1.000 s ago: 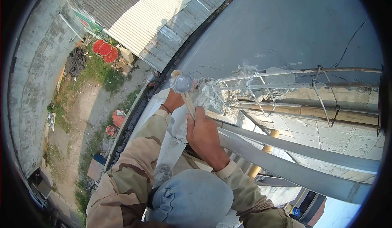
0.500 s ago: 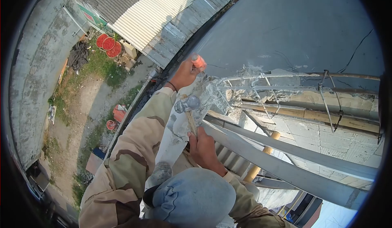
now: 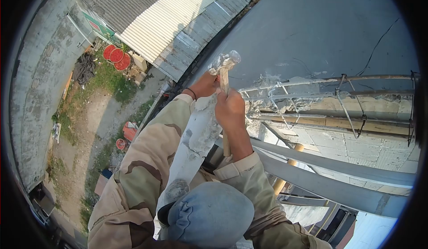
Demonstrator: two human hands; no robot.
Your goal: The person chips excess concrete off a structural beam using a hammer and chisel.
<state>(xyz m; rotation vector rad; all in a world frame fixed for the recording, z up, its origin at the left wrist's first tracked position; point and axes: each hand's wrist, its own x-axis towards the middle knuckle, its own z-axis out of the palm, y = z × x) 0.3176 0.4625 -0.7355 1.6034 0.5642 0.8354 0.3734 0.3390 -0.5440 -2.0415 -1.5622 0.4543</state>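
Note:
My right hand (image 3: 232, 108) is wrapped round the wooden handle of a hammer (image 3: 224, 63), its metal head raised over my left hand (image 3: 204, 87). The left fingers are closed round a chisel with an orange grip (image 3: 218, 77), mostly hidden behind the hammer; its tip is out of sight. Both hands are at the broken end of a narrow whitish concrete ledge (image 3: 183, 157), whose surface is chipped and rough. Beside them, steel reinforcing bars (image 3: 307, 83) tied with stirrups stick out of crumbled concrete.
A rounded grey-blue cap (image 3: 209, 218) fills the bottom middle. A smooth grey slab (image 3: 321, 26) with cracks spans the upper right. Long metal beams (image 3: 330, 177) cross the lower right. Far below on the left lies a dirt yard (image 3: 89, 128) with red baskets (image 3: 117, 55) beside a corrugated roof (image 3: 154, 15).
My right hand has risen with the hammer, from low over the ledge to over my left hand. The left hand stays at nearly the same place, still round the chisel.

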